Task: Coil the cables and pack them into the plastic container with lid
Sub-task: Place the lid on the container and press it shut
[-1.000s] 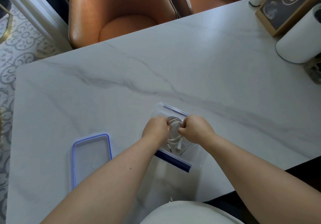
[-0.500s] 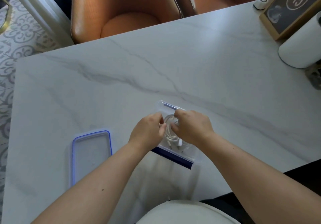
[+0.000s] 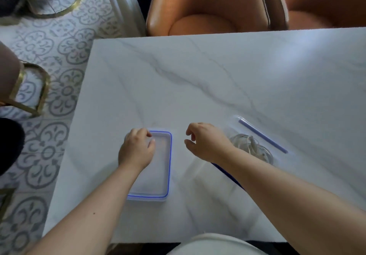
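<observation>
At the near edge of the marble table (image 3: 217, 80), the left hand (image 3: 136, 150) rests on the far left corner of the blue-rimmed lid (image 3: 158, 175), fingers curled at its rim, not yet clenched. The right hand (image 3: 206, 142) hovers loosely open, grasping nothing, between lid and container (image 3: 281, 136). The coiled cables (image 3: 250, 148) lie inside the clear container. The lid looks light, stiff and slick; its raised rim offers the surest grip.
</observation>
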